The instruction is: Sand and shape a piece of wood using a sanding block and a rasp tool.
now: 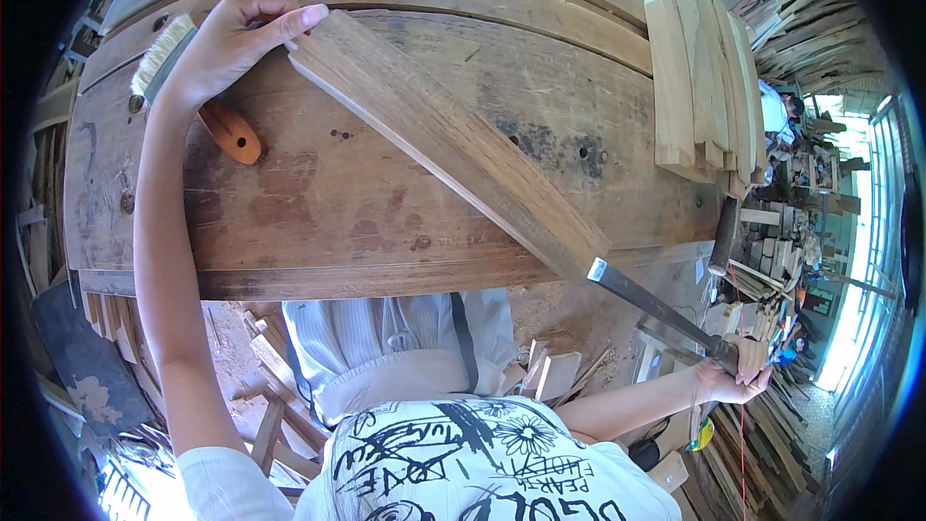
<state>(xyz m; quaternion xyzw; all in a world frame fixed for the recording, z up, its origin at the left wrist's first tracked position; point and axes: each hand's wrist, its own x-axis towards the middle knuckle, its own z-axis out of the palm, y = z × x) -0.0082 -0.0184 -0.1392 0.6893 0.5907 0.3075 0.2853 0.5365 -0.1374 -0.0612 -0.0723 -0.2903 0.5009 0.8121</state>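
Note:
My left hand [236, 43] is closed on the far end of a long brown wooden board [444, 135], thumb on top. The board slants across the workbench [318, 203], its near right end reaching past the bench's front edge. My right hand [738, 381], low at the right, grips the wooden handle of a chisel [651, 304]. The chisel's bright, flat tip is at the board's near end; whether they touch I cannot tell. Partly behind my left wrist lies a brush [231, 130] with pale bristles and an orange wooden handle.
Several pale wooden pieces [690, 77] stand side by side at the bench's right end. A dark wooden bar [725, 236] juts out below them. Offcuts [555, 371] litter the floor under the bench. Another person [779, 116] is in the background, near piled timber [810, 10].

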